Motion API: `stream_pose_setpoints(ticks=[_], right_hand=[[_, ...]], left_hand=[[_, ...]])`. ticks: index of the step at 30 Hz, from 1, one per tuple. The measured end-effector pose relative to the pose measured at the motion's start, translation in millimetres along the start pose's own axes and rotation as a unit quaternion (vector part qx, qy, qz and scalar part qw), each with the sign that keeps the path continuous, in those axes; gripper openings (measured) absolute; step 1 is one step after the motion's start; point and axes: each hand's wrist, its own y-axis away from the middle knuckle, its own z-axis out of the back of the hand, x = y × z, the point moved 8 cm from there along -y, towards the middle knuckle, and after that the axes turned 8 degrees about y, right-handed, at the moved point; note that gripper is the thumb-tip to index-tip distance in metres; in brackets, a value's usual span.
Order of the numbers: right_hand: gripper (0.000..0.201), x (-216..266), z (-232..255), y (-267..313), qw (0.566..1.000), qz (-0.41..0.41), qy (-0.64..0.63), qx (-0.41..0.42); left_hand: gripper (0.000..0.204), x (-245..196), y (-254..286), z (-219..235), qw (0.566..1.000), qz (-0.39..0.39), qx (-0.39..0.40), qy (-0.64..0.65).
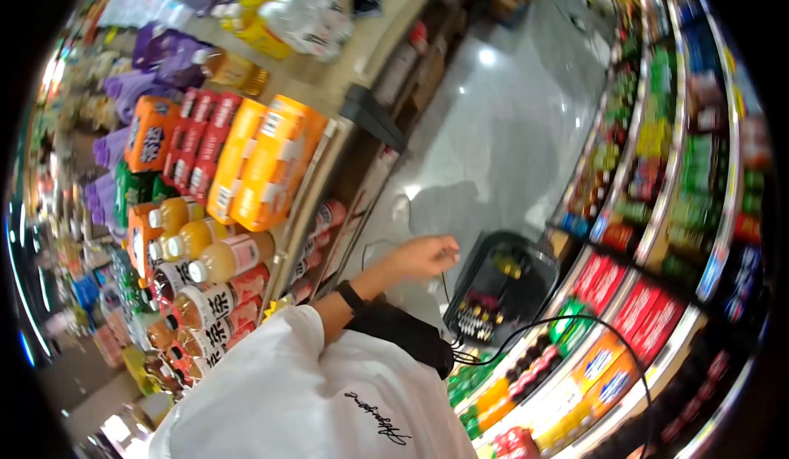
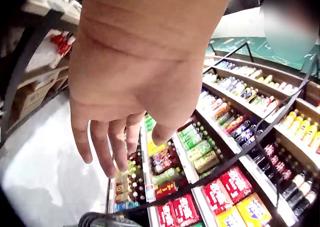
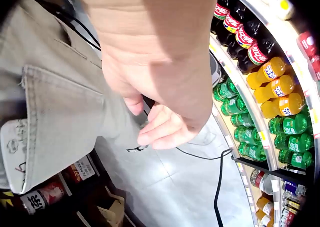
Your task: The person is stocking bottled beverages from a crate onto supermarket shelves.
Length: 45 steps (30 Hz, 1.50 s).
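Note:
In the head view, my left hand (image 1: pixel 423 257) is held out past the white sleeve, beside a black basket (image 1: pixel 546 255) that stands on the floor. The left wrist view shows this hand (image 2: pixel 132 96) with fingers hanging loose and apart, holding nothing. My right hand (image 3: pixel 160 86) appears only in the right wrist view, next to beige trousers (image 3: pixel 65 111). Its fingers curl loosely, and no held object can be made out; a small dark patch lies between thumb and fingers. Small colourful items lie inside the basket.
Curved shelves (image 1: pixel 690 319) of bottles and red and orange packs run along the right. Bottles and orange packs (image 1: pixel 271 163) fill a display table on the left. Grey floor (image 1: pixel 509 106) lies between them. A black cable (image 3: pixel 220 187) hangs near the right hand.

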Motion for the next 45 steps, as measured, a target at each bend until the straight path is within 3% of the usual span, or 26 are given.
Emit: stream_pose_setpoints(ticks=[2, 6, 8, 9, 12, 18, 28, 34, 36, 37, 40, 42, 43, 44, 45], right_hand=[[0.038, 83.8, 12.2, -6.9, 1.0, 0.004, -0.009, -0.006], [0.04, 236.0, 10.8, -28.1, 0.999, 0.04, -0.018, -0.011], [0.041, 300.2, 8.6, -39.3, 0.998, 0.056, -0.018, -0.011], [0.042, 330.7, 6.3, -42.8, 0.998, 0.062, -0.014, -0.007], [0.043, 406.8, -9.1, -61.6, 0.997, 0.07, -0.006, 0.009], [0.047, 539.7, -10.1, -117.8, 0.996, 0.075, 0.029, 0.047], [0.054, 744.1, 62.8, -191.9, 0.99, 0.082, 0.084, 0.074], [0.057, 870.2, 98.7, -209.8, 0.991, 0.073, 0.101, 0.055], [0.058, 917.5, 102.4, -227.7, 0.985, 0.124, 0.082, 0.083], [0.049, 933.1, 105.2, -242.0, 0.985, 0.151, 0.049, 0.067], [0.057, 972.9, 102.8, -252.3, 0.979, 0.164, 0.075, 0.094], [0.048, 1005.1, 92.6, -255.2, 0.979, 0.174, 0.065, 0.089], [0.044, 1023.0, 88.2, -253.3, 0.945, 0.22, 0.227, 0.09], [0.041, 1031.7, 89.0, -248.9, 0.884, 0.253, 0.383, 0.089], [0.034, 1020.9, 96.6, -281.3, 0.894, 0.288, 0.33, 0.096]], left_hand=[[0.029, -29.7, -7.4, 34.6, 0.999, 0.009, -0.036, -0.027], [0.031, -89.9, -26.8, 103.8, 0.994, -0.06, -0.088, -0.013], [0.032, -107.2, -45.1, 126.8, 0.996, -0.061, -0.056, 0.016], [0.032, -111.3, -53.8, 138.3, 0.992, -0.096, -0.085, 0.009], [0.034, -127.6, -77.4, 174.4, 0.992, -0.076, -0.097, 0.02], [0.031, -152.7, -148.7, 233.7, 0.984, -0.077, -0.117, 0.11], [0.032, -227.4, -273.6, 309.9, 0.957, -0.087, -0.262, 0.087], [0.034, -291.7, -335.0, 352.1, 0.963, -0.099, -0.245, 0.05], [0.034, -299.7, -363.9, 371.3, 0.964, -0.103, -0.241, 0.048], [0.035, -304.9, -380.5, 382.6, 0.964, -0.107, -0.239, 0.044], [0.034, -311.5, -432.0, 414.1, 0.964, -0.101, -0.233, 0.078], [0.033, -319.2, -469.9, 440.4, 0.966, -0.11, -0.22, 0.078], [0.031, -331.5, -481.6, 450.7, 0.963, -0.118, -0.223, 0.093], [0.03, -339.9, -494.4, 456.1, 0.96, -0.123, -0.224, 0.112], [0.029, -342.0, -513.4, 465.2, 0.957, -0.123, -0.225, 0.134]])
